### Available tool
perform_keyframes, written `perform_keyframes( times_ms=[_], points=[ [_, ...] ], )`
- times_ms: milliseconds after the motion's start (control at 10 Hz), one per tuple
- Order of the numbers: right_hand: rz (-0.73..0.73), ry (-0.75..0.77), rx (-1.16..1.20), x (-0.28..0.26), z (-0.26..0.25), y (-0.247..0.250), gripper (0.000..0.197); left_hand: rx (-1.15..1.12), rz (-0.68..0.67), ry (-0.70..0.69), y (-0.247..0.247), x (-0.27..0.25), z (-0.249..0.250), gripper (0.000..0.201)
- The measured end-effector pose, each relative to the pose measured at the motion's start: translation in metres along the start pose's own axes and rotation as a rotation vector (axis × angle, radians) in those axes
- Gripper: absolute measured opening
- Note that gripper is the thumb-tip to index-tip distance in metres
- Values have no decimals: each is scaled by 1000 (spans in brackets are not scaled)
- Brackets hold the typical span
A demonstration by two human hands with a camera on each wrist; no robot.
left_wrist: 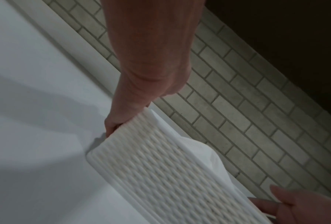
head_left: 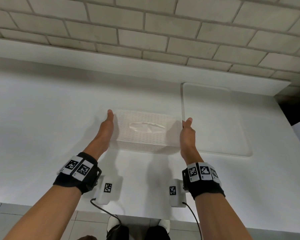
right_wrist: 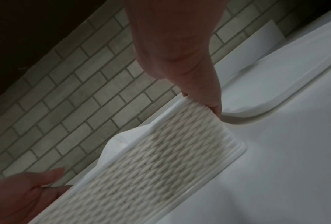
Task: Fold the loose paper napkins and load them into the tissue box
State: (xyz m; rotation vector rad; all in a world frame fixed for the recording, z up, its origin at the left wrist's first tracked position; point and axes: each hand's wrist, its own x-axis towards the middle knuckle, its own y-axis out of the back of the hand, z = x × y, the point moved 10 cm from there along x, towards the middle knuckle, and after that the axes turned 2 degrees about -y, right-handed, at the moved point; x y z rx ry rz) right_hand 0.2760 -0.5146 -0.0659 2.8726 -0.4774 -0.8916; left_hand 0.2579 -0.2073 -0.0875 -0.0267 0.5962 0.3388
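A person's two hands hold a white tissue box [head_left: 145,131] by its short ends above a white table [head_left: 42,110], in front of a pale brick-pattern wall [head_left: 145,32]. The left hand [head_left: 105,130] presses against the box's left end, its grip closed on that end with fingers wrapped at the edge in the left wrist view; the right hand [head_left: 187,135] grips the right end the same way, thumb up at the far corner. The box has a woven-texture surface and a napkin [head_left: 145,126] showing in the slot on top; white paper bulges from its upper side in both wrist views. A flat white tray [head_left: 232,135] lies just beside the box's right end.
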Motion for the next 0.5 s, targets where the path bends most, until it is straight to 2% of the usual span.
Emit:
perform_keyframes(
  times_ms=[400,500],
  points=[
    [-15,3,-2,5,6,-4,74,27,3,-16,-2,-4,6,76],
    [9,19,-34,13,7,1,76,17,40,-49,0,-7,14,74]
  ],
)
